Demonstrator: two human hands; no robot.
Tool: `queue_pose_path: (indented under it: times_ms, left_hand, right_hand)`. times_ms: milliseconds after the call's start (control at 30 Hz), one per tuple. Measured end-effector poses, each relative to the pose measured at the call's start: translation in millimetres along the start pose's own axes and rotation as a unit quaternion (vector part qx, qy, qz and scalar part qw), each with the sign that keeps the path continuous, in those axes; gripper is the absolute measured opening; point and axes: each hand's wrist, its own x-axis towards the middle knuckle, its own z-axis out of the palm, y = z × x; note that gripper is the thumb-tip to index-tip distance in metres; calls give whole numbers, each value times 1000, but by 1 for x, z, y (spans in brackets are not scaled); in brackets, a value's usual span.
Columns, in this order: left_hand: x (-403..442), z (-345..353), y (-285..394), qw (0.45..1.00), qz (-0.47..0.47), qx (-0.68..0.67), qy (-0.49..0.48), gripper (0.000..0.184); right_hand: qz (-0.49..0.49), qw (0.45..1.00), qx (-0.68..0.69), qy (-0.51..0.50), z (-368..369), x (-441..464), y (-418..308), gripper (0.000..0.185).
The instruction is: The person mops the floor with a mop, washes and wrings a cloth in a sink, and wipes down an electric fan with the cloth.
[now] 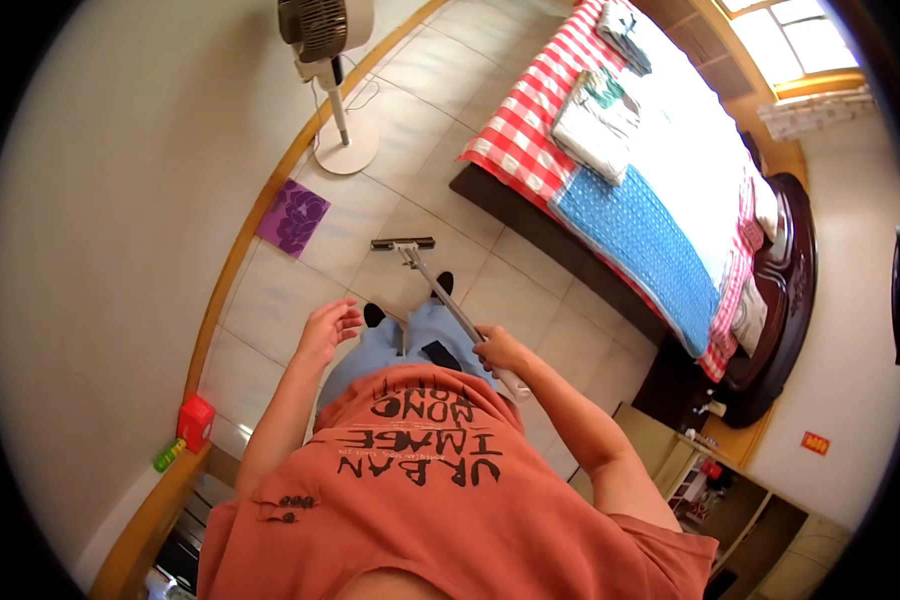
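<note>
My right hand is wrapped around the upper part of a grey-handled mop, close to its pale grip end. The handle slants forward to a narrow, flat, dark-edged mop head, which rests on the tiles just ahead of my feet. My left hand hangs in the air by my left thigh, fingers loosely bent and apart, holding nothing. Between the hands are my light blue trousers and the dark tips of my footwear.
A white standing fan is ahead on the left, its cord on the floor. Beside the wall lies a purple flowered mat. To the right stands a bed with folded clothes. A red box and a green can are at left.
</note>
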Motion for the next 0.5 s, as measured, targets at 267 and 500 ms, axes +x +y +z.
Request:
queue_pose_path:
  times_ms: [267,500]
  left_hand:
    - [72,113,-13,977,-141,68,-142,28]
    - [138,225,-23,963,-226,-77,-127,27]
  right_hand:
    - [8,985,169,-12,-48,-46,-40,44]
    - [-53,996,72,9,-96,-29,-70,63]
